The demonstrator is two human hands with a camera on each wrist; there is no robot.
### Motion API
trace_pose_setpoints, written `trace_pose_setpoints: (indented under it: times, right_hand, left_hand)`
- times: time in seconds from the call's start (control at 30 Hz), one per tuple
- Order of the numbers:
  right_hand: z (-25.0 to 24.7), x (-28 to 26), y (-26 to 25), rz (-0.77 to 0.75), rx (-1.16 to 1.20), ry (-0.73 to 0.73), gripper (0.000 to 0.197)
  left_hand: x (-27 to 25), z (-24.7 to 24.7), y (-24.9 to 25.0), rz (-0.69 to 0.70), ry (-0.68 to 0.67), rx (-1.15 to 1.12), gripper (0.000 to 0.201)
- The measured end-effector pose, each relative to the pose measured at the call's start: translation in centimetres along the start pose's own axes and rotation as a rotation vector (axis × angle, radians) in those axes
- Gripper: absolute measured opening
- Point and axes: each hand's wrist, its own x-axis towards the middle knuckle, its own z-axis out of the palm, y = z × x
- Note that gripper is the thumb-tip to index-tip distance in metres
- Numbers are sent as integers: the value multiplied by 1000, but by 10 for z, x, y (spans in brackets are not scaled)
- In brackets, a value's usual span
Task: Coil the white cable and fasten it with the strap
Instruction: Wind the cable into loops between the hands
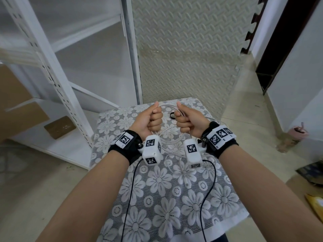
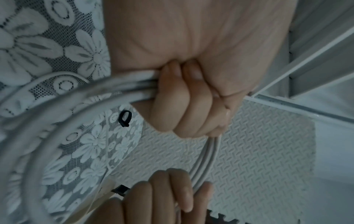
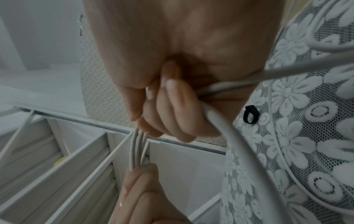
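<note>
Gripping the white cable (image 1: 168, 107) in two fists, the person holds its gathered loops above the lace-covered table (image 1: 167, 198). The left hand (image 1: 151, 119) sits at about 11 o'clock of the table's middle and the right hand (image 1: 187, 119) at about 1 o'clock, both with fingers curled tight round several strands and thumbs up. Between the fists the strands run side by side; the left wrist view shows them entering the left fingers (image 2: 184, 106) and passing on to the other hand. From the right hand a loop sweeps down over the cloth, and one loose end lies at 6 o'clock of the hands. The black strap (image 1: 172, 115), a small closed ring, lies on the cloth between the fists, apart from the cable. At 9 o'clock a white shelf rack (image 1: 57, 81) holds cardboard boxes (image 1: 17, 109) on its lower levels.
</note>
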Motion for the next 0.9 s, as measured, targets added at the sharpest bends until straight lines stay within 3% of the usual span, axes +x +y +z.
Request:
trace_pose_setpoints:
  times: [0.2,0.53,0.8,0.9]
  right_hand:
    - [4,1,2,-7,38,2,41]
    - [3,6,6,-122,-13,94,39]
    - [0,4,17,-23,28,60,41]
    - [-1,2,23,-32,1,66,26]
  left_hand:
    - [-1,-5,-2,58,-20,-197,60]
    - [-3,-6,-3,32,-43,-151,56]
    - [-3,-14,-6,35,-9,-173,55]
    - [-1,-16,-4,76,-2,-201,58]
